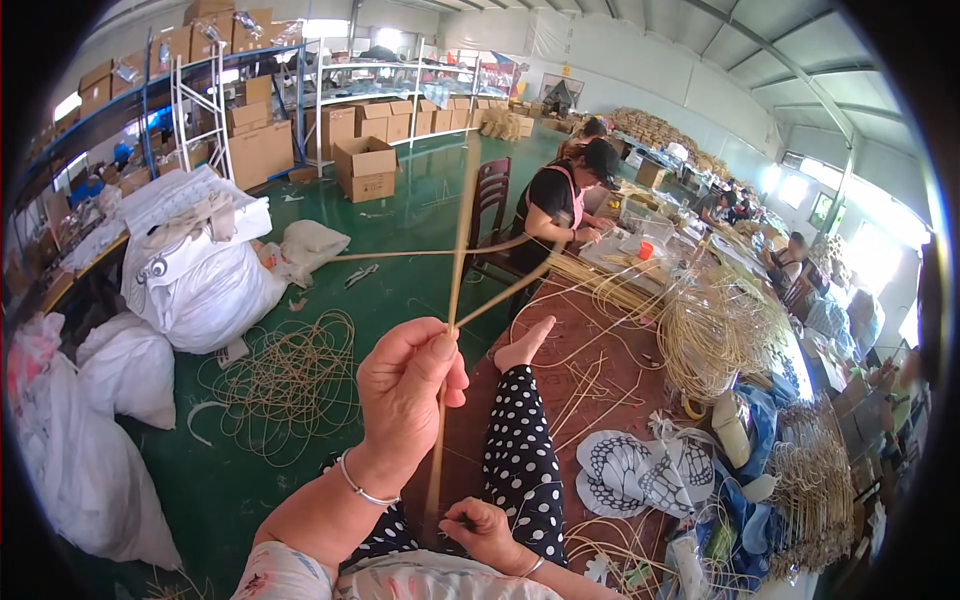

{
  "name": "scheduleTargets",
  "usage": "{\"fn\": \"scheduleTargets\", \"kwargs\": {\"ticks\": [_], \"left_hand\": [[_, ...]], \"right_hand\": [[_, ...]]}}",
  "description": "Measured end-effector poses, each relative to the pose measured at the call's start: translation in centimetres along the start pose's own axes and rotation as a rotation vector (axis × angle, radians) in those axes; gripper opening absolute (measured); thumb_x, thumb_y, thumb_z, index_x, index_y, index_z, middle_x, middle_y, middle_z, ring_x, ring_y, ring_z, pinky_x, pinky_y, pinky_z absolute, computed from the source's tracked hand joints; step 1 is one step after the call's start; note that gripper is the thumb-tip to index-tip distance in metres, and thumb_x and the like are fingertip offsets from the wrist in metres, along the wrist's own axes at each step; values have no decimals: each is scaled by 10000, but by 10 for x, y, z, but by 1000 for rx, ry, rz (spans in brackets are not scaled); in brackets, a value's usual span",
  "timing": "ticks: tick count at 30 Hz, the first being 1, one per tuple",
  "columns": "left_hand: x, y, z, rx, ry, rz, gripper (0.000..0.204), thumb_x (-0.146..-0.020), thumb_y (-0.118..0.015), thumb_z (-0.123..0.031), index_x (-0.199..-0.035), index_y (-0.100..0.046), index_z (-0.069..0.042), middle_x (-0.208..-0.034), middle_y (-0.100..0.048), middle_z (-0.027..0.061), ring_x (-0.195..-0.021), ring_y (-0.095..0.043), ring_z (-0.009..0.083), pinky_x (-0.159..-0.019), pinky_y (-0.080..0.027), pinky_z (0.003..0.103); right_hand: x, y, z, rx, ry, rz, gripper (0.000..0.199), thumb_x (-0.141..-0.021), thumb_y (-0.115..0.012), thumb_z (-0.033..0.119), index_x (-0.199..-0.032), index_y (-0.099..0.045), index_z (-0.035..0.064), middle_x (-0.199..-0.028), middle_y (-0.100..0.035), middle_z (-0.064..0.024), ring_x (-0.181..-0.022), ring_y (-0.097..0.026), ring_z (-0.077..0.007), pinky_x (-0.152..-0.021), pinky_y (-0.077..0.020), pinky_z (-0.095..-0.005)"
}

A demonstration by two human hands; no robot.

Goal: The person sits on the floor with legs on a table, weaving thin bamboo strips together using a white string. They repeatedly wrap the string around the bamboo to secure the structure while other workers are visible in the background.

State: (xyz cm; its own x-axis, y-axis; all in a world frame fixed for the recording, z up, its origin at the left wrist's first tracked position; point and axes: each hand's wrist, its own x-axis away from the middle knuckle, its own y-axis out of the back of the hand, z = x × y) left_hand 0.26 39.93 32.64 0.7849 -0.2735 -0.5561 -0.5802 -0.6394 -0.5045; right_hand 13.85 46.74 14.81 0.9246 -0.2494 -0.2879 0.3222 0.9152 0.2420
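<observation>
Raised in front of me, my left hand (pixel 408 375) pinches thin tan cane strips between thumb and fingertips. One long cane strip (pixel 463 240) stands nearly upright and runs above and below the pinch. A second strip (pixel 505 295) slants from the pinch up to the right. Another pale strip (pixel 410 253) lies across behind the upright one; whether it joins them I cannot tell. Low by my lap, my right hand (pixel 484 530) has its fingers curled beside the upright strip's lower end. A small dark bit shows at its fingertips, too small to name.
My leg in dotted trousers (pixel 522 450) rests on a red-brown table (pixel 480 400). Butterfly-wing printed cutouts (pixel 640 475), cane coils (pixel 715 335) and wire-like bundles (pixel 810 490) lie right. A loose cane tangle (pixel 290 385) and white sacks (pixel 205 290) are left. A co-worker (pixel 575 190) sits ahead.
</observation>
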Motion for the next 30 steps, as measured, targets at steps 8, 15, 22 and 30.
{"fn": "scheduleTargets", "kwargs": {"ticks": [8, 15, 22, 30], "left_hand": [[9, -10, -33, -435, -1, 436, 57, -797, -563, -34, -824, -562, 17, -636, -567, 27, -527, -506, 46, -452, -410, 196], [62, -23, -59, -426, -34, 1034, 66, -714, -617, -114, -751, -591, -65, -572, -566, 30, -470, -552, 177, -433, -434, 272], [68, -25, -69, -228, 289, 1191, 87, -729, -603, -91, -789, -594, -29, -634, -547, 97, -507, -528, 245, -449, -403, 334], [60, -25, -53, -362, 53, 1161, 105, -712, -611, -76, -806, -591, -33, -648, -576, 78, -507, -545, 224, -451, -427, 306]], "right_hand": [[-20, 55, 29, -230, -137, -191, 83, -752, -640, 8, -814, -589, 28, -692, -542, 34, -618, -479, -36, -537, -392, -179], [-31, 92, 146, -495, 466, 385, 180, -777, -600, 147, -751, -570, -28, -670, -558, -105, -552, -521, -229, -464, -395, -305], [-14, 84, 161, -846, 593, 659, 247, -850, -536, 159, -925, -590, -71, -756, -609, -156, -584, -582, -257, -495, -446, -319], [-33, 109, 137, -443, 696, 390, 130, -799, -576, 119, -802, -594, -10, -749, -590, -113, -602, -562, -274, -521, -439, -359]]}}
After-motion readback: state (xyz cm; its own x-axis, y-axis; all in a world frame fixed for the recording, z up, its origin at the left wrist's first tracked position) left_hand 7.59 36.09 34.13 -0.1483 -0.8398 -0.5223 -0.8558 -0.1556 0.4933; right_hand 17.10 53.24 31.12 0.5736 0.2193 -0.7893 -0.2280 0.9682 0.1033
